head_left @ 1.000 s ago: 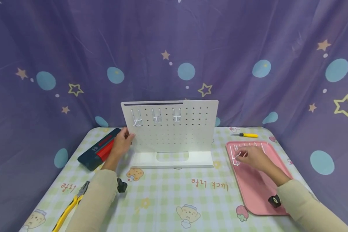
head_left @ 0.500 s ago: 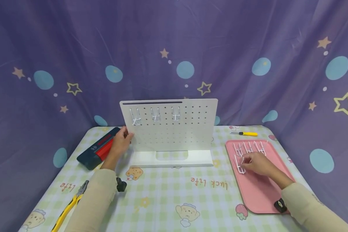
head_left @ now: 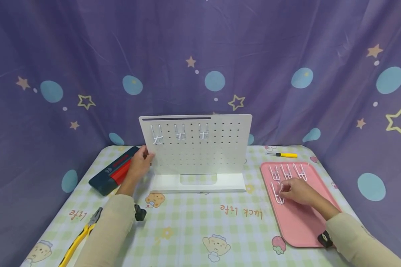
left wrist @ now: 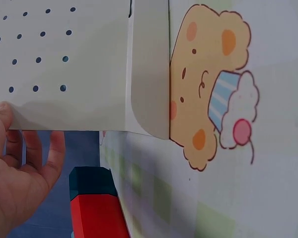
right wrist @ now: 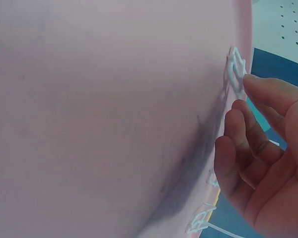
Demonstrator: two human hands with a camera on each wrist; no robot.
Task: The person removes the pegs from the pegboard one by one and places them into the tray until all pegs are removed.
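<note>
A white pegboard (head_left: pixel 200 157) stands upright on its base, with several white wire hooks (head_left: pixel 181 132) hanging near its top left. My left hand (head_left: pixel 140 163) grips the board's left edge; in the left wrist view its thumb (left wrist: pixel 4 111) lies on the front and the other fingers reach behind. Over the left side of the pink tray (head_left: pixel 297 230), my right hand (head_left: pixel 299 192) pinches a white double-prong wire hook (head_left: pixel 279 198) between thumb and fingertips. More wire hooks (head_left: pixel 287 172) lie in a row at the tray's far end.
A dark case with a red part (head_left: pixel 115 170) lies left of the board, close to my left hand. Pliers with yellow handles (head_left: pixel 78 239) lie at the front left beside my left forearm. Behind the tray is a yellow-handled screwdriver (head_left: pixel 285 155). A purple curtain (head_left: pixel 200 44) hangs behind.
My right hand has moved toward me over the tray with the wire hook, uncovering the row of hooks at the far end. My left hand stays at the pegboard's edge.
</note>
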